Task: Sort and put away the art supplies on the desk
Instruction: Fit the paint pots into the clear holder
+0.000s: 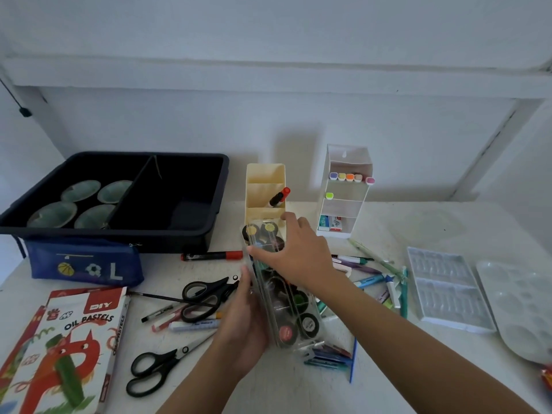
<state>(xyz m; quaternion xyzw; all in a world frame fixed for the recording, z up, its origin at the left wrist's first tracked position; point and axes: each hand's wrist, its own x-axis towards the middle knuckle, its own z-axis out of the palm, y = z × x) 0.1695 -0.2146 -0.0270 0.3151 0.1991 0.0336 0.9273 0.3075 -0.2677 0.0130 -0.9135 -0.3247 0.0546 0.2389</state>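
My left hand (242, 321) cups the near left side of the clear paint case (307, 324), thumb along its edge and fingers curled under it. The case sits aslant over mid-desk (283, 389), among loose pens; I cannot tell if it rests there. My right hand (295, 255) clasps its far end from above, pinching the sides. Black scissors (176, 355) lie to the left. Beyond stand the cream organiser (264, 177), the white marker rack (346, 204) and the dark tray (179, 234).

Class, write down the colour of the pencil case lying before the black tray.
Blue pencil case, head view.
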